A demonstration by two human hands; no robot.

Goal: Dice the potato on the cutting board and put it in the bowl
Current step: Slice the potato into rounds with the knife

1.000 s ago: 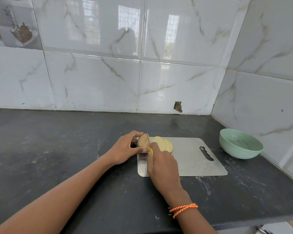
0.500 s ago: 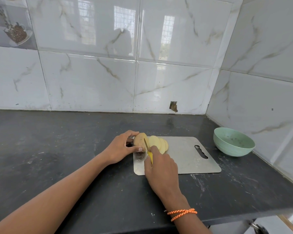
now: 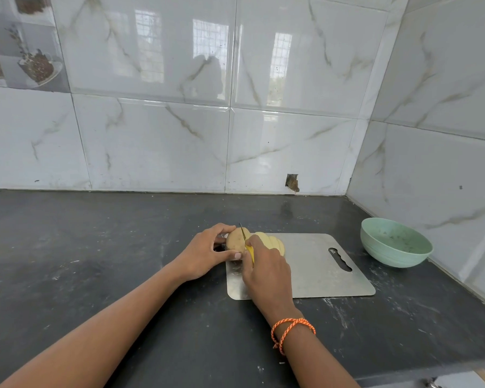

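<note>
A brown potato stands on the left end of a steel cutting board. My left hand grips it from the left, thumb at its near side. My right hand holds a yellow-handled knife, whose blade is set into the potato's right part. Several pale cut slices lean together just right of the blade, partly hidden by my right hand. A light green bowl sits on the counter right of the board, holding only small specks.
The dark stone counter runs to tiled walls at the back and right, meeting in a corner behind the bowl. The counter's front edge passes at the lower right. An orange cord bracelet is on my right wrist.
The knife has lifted and come down at a new spot further left on the potato. One more slice has joined the leaning stack. The camera has shifted slightly.
</note>
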